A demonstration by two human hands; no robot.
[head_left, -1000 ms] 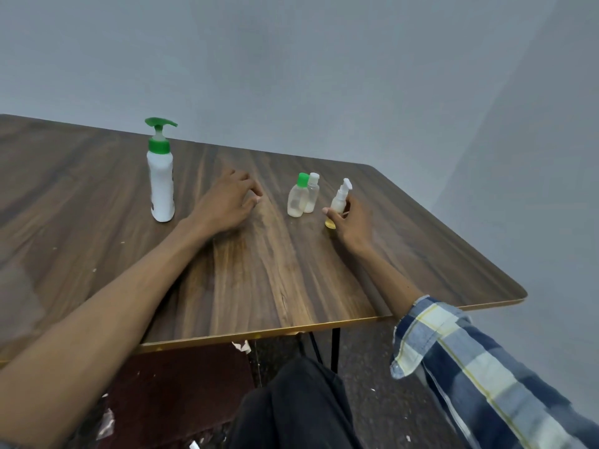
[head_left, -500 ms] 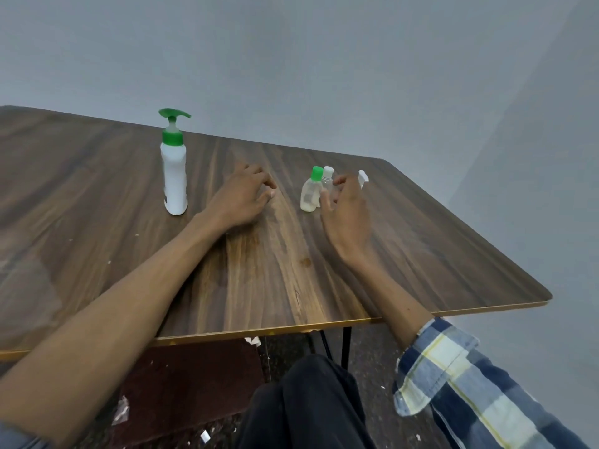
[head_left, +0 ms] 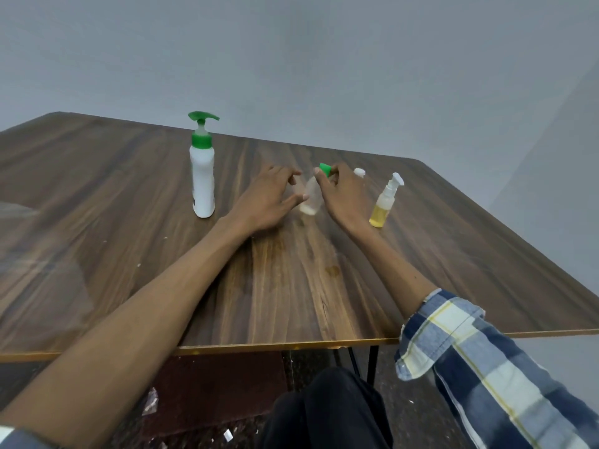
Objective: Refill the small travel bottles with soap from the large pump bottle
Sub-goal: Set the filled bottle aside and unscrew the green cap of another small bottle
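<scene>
Honestly, going left to right: the big pump bottle (head_left: 203,176) stands upright on the worktop (head_left: 97,196), well off to the left of both hands and untouched. White plastic body with a green pump head, so it's probably stiff and only as heavy as whatever soap is left; I'd grab it around the waist, not the nozzle.

The left hand (head_left: 264,199) has thumb and fingers spread around the clear travel bottle (head_left: 311,197), thumb tip touching its lower body, steadying rather than clamping. That bottle looks light, thin-walled and squishy, so hold it low and gently or it'll tip or squirt.

The right hand (head_left: 343,196) pinches the green cap (head_left: 325,170), looks like it's about to twist it off.

Behind it, a white-capped bottle (head_left: 359,172) peeks out, mostly hidden. Far right is a small pump bottle (head_left: 385,202) with yellow liquid, standing free.
</scene>
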